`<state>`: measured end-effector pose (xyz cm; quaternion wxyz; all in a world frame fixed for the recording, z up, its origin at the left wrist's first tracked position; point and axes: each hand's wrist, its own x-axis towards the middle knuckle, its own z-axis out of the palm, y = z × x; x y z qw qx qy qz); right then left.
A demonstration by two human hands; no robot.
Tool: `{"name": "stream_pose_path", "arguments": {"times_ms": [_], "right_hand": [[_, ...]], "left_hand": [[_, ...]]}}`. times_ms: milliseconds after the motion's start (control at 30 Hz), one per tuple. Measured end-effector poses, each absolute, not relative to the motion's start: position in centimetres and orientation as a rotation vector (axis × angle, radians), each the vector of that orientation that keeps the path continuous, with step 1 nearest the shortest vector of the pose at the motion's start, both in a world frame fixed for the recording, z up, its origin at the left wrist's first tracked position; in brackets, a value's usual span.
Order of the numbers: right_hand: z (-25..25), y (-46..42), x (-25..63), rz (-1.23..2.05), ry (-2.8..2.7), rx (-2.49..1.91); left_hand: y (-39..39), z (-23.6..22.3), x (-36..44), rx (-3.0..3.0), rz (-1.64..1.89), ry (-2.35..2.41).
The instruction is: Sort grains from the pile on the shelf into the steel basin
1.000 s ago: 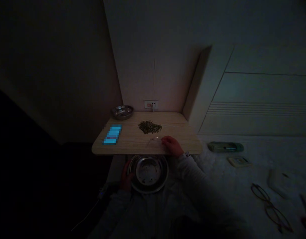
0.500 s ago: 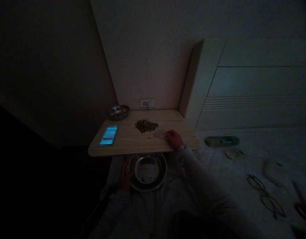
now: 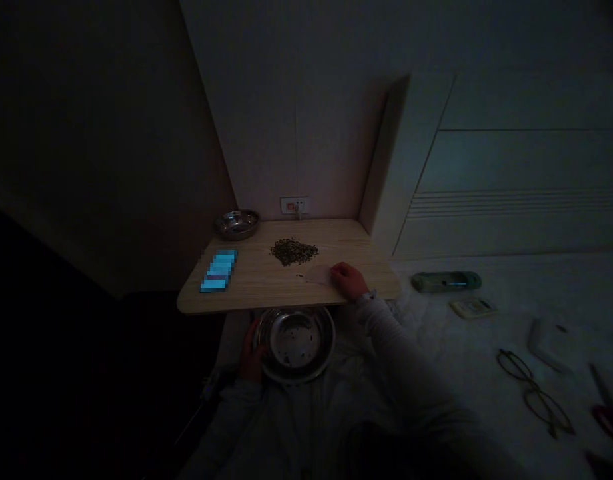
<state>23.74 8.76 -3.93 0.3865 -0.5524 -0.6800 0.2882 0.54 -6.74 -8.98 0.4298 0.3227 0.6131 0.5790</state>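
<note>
At six o'clock from the pile of small dark pieces (image 3: pixel 293 252), just below the near edge of the desk (image 3: pixel 256 288), sits a wide metal basin (image 3: pixel 323 352) with some dark bits scattered in it. At its nine o'clock the left hand (image 3: pixel 251 357) grips the rim, the thumb over the metal. Out at four o'clock, on the white bedding (image 3: pixel 426 340), lie eyeglasses (image 3: pixel 532 385) and, beyond them, red-handled scissors (image 3: pixel 608 419); toward three o'clock are a pale flat object (image 3: pixel 471 307) and a green bottle-like item (image 3: pixel 446 281). On the desk, at the pile's four o'clock, the right hand (image 3: pixel 349 281) pinches a thin clear sheet (image 3: pixel 317 274), and a few loose pieces (image 3: pixel 300 275) lie by its left end. The pile itself rests apart from it, mid-desk. A lit phone (image 3: pixel 219 271) lies at nine o'clock, a smaller metal bowl (image 3: pixel 238 235) at ten, and a wall socket (image 3: pixel 294 205) shows at twelve.
</note>
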Motion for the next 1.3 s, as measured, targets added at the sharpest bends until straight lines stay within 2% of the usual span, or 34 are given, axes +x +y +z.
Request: {"name": "stream_pose_path", "arguments": {"times_ms": [967, 1300], "right_hand": [[-3.2, 6.9, 23.7, 1.08, -1.858, -1.168], [-2.7, 9.6, 22.5, 0.881, -1.496, -1.345]], "left_hand": [[-6.9, -7.5, 1.5, 0.774, 1.461, 1.554], [-6.7, -9.1, 0.9, 0.744, 1.427, 1.566]]}}
